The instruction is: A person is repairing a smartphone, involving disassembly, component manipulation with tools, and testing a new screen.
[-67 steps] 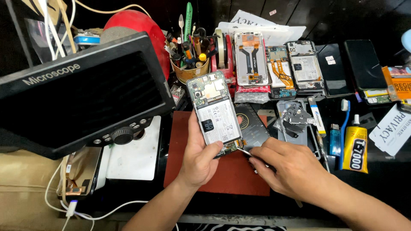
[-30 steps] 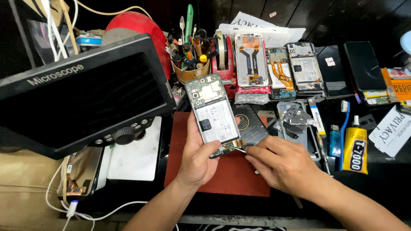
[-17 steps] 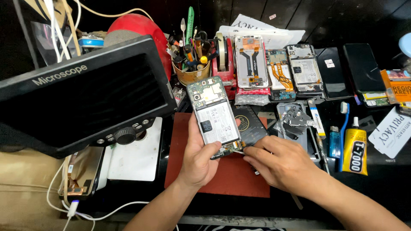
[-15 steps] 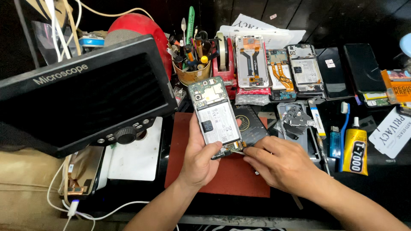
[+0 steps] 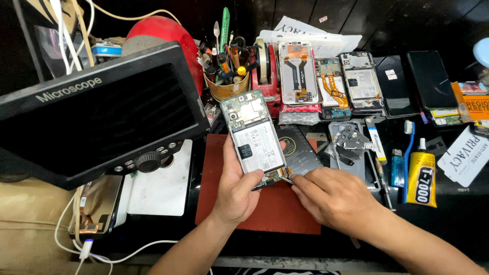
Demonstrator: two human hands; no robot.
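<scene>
My left hand [image 5: 238,189] grips an opened smartphone [image 5: 252,136] with its back cover off, showing a white battery and a green circuit board, tilted up over a red work mat [image 5: 265,211]. My right hand [image 5: 333,197] pinches a thin metal tool whose tip [image 5: 285,179] touches the phone's lower end, by the small bottom board. Under the right hand's fingers lies a dark phone back cover [image 5: 300,153] on the mat.
A black microscope monitor [image 5: 97,114] fills the left. Behind stand a tool cup [image 5: 225,84], a tape roll [image 5: 262,61] and several opened phones [image 5: 298,74]. At the right lie a yellow glue tube [image 5: 421,178], a toothbrush [image 5: 407,145] and a metal frame part [image 5: 349,145].
The phone and both hands stay in nearly the same place. The right hand's tool tip has shifted slightly along the phone's lower end.
</scene>
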